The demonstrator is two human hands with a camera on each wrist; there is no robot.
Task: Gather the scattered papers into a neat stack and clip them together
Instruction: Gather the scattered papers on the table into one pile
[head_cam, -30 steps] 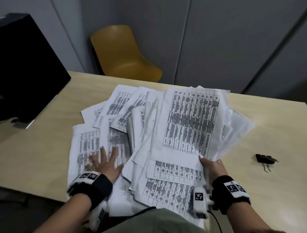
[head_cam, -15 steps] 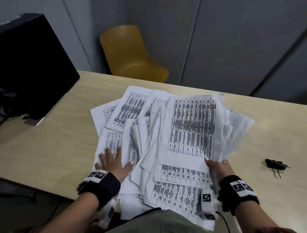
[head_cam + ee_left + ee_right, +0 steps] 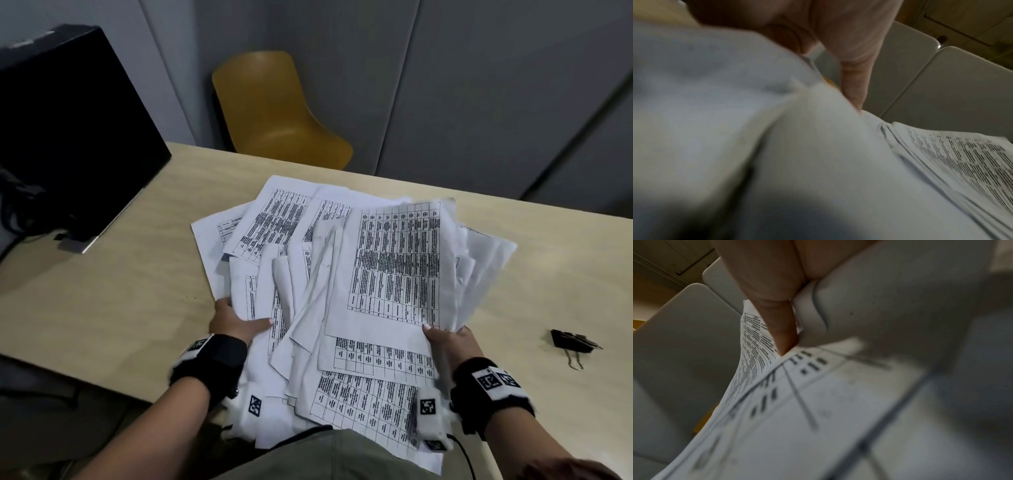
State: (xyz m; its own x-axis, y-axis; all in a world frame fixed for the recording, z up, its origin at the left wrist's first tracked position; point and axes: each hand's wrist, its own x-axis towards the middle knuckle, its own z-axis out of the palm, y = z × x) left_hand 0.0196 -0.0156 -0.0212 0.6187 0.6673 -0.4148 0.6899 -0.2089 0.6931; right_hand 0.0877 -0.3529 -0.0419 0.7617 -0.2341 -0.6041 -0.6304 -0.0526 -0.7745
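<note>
A loose heap of printed table sheets [image 3: 346,274] lies fanned across the middle of the wooden table [image 3: 102,308], its near edge hanging over the table's front. My left hand [image 3: 233,322] grips the heap's left side, thumb [image 3: 853,78] on top of the sheets [image 3: 941,162], the other fingers hidden. My right hand [image 3: 448,342] holds the raised right-hand bundle at its near corner, thumb [image 3: 777,321] pressed on the top sheet [image 3: 818,402]. A black binder clip [image 3: 572,341] lies on the table to the right of my right hand, untouched.
A black monitor [image 3: 68,137] stands at the table's far left with cables beside it. A yellow chair [image 3: 274,113] sits behind the table against grey wall panels. Bare tabletop shows left of the heap and around the clip.
My left hand, which lay flat on the left sheets, has slid them right into the heap and now grips its left side. The right hand keeps its hold on the bundle.
</note>
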